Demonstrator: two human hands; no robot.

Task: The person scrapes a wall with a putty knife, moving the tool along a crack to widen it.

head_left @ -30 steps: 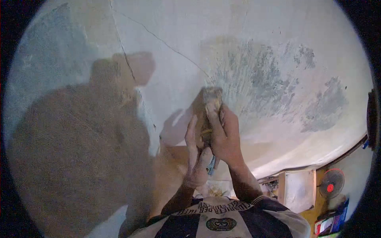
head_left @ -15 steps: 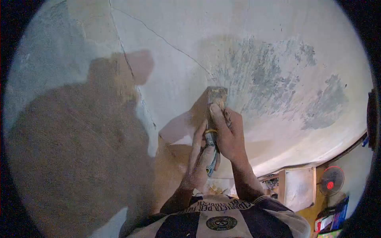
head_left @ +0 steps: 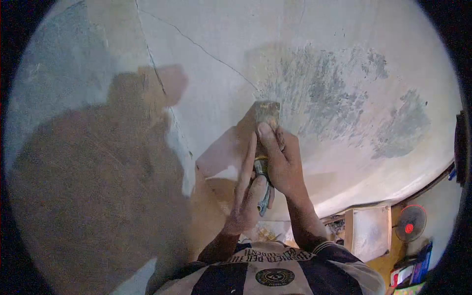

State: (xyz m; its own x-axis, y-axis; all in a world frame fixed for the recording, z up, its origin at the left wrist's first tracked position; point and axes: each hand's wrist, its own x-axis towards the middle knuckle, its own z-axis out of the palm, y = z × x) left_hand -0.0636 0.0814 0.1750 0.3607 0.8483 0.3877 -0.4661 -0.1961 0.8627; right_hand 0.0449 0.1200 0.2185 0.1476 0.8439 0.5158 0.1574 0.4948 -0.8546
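Both hands are close together on a scraper (head_left: 267, 112) with a flat, stained metal blade. Its blade edge meets the wall (head_left: 211, 29), just below the end of a thin crack (head_left: 216, 58). My right hand (head_left: 284, 162) is closed on the scraper, with the thumb pressed on the lower part of the blade. My left hand (head_left: 247, 204) is closed around the handle (head_left: 263, 205), whose lower end sticks out below the fingers. To the right of the blade the wall shows rough grey patches (head_left: 334, 93).
A large shadow (head_left: 98, 187) covers the left of the wall. At the lower right are a pale box-like piece of furniture (head_left: 371, 231), a fan (head_left: 410, 223) and coloured items (head_left: 418, 268). A dark object (head_left: 460, 147) is at the right edge.
The scraper and both hands have shifted slightly up along the wall. The blade now shows more of its face. Both hands keep their grip.
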